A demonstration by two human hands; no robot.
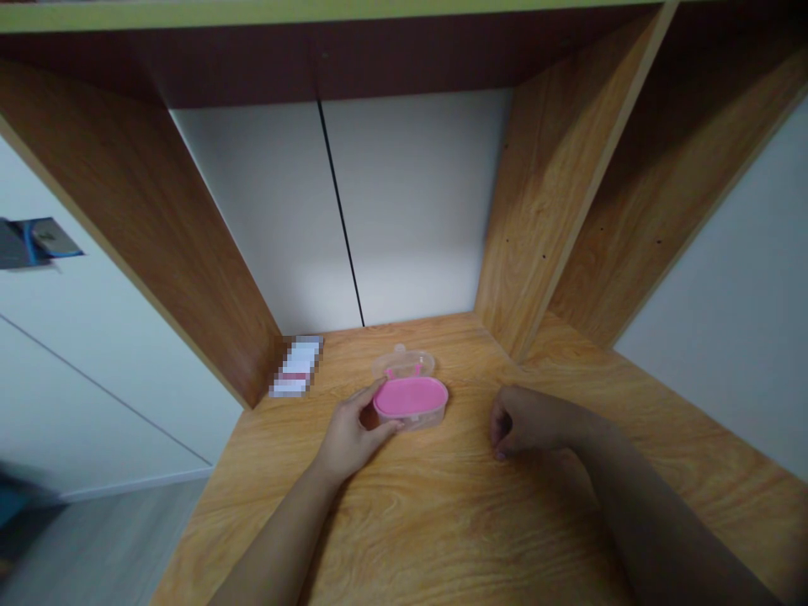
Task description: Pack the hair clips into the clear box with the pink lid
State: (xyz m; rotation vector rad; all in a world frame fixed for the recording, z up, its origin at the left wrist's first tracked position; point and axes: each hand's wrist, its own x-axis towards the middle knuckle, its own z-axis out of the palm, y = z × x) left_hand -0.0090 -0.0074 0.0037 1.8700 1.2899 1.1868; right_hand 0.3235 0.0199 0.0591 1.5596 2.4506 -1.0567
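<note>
A small oval pink container with a clear hinged lid lying open behind it sits on the wooden desk. My left hand grips the container's left end, thumb and fingers wrapped round its side. My right hand rests on the desk a little to the right of the container, fingers curled into a loose fist, apart from it. What, if anything, is inside that fist is hidden.
A small blurred white and red item lies at the back left corner. Wooden side panels and a divider wall the alcove, with a white back panel. The desk's left edge drops to the floor.
</note>
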